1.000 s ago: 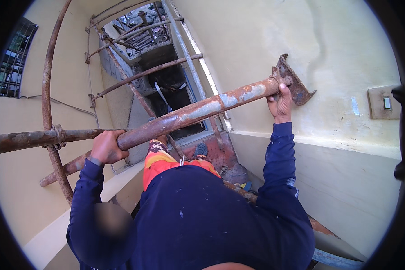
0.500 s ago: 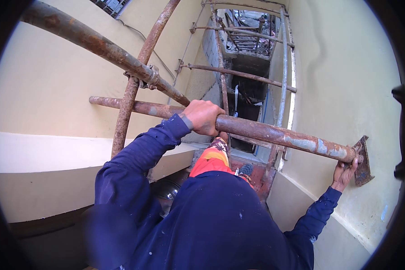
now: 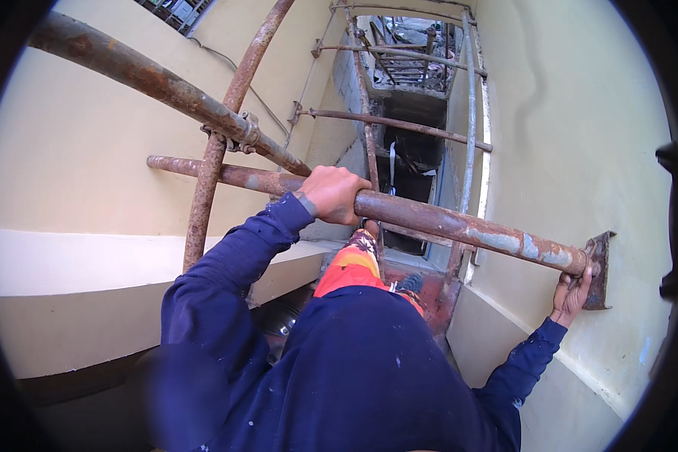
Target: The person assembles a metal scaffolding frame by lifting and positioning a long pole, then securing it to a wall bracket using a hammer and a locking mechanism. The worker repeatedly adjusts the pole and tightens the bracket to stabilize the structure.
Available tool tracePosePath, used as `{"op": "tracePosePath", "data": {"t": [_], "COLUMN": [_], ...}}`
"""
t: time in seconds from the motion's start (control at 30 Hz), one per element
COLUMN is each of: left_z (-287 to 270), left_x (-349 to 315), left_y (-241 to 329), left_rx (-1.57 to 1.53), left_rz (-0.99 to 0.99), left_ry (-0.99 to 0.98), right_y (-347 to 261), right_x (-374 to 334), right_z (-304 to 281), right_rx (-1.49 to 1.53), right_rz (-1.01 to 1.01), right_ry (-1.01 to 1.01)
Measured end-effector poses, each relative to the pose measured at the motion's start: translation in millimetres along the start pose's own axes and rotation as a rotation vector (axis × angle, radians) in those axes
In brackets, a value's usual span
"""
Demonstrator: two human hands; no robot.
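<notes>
Partly behind left hand (image 3: 336,193): rusty pole (image 3: 474,232)

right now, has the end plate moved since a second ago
Yes, down and right: the end plate sits below the wall stain, no longer beside its lower end.

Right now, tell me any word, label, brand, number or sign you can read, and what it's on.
None can be read in this view.
Rusty steel pole with pale patches: no lettering visible.
Rusted metal end plate: no marking visible.
Dark blue long-sleeved top: pale specks, no print visible.
Pale cream wall on the right: stains, no sign visible.
</notes>
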State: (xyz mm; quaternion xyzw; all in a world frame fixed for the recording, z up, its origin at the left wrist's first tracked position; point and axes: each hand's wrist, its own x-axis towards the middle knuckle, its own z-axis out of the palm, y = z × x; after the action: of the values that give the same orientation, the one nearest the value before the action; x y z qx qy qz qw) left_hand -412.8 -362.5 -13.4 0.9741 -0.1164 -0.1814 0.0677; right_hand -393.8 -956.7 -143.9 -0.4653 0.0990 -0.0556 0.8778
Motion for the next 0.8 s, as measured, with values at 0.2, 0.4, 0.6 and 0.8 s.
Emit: {"op": "tracePosePath", "data": {"t": [0.2, 0.4, 0.6, 0.8], "left_z": [9.5, 10.1, 8.8, 12.5], "left_x": [-2.2, -2.5, 0.0, 3.4], "left_y": [1.1, 14.7, 9.9, 9.6], "left_rx": [0.050, 0.073, 0.015, 0.023], "left_rz": [-0.064, -0.089, -0.055, -0.028], "left_ry": [0.057, 0.125, 0.099, 0.041], "right_y": [-5.7, -24.4, -7.9, 88.4], "right_x": [-4.0, -10.1, -16.5, 3.6], "right_z": [75.6, 94.0, 50.0, 48.1], "right_rx": [-0.224, -0.423, 0.361, 0.737], "right_rz": [-0.056, 0.047, 0.051, -0.350], "right_ry": [0.298, 0.465, -0.058, -0.185]}}
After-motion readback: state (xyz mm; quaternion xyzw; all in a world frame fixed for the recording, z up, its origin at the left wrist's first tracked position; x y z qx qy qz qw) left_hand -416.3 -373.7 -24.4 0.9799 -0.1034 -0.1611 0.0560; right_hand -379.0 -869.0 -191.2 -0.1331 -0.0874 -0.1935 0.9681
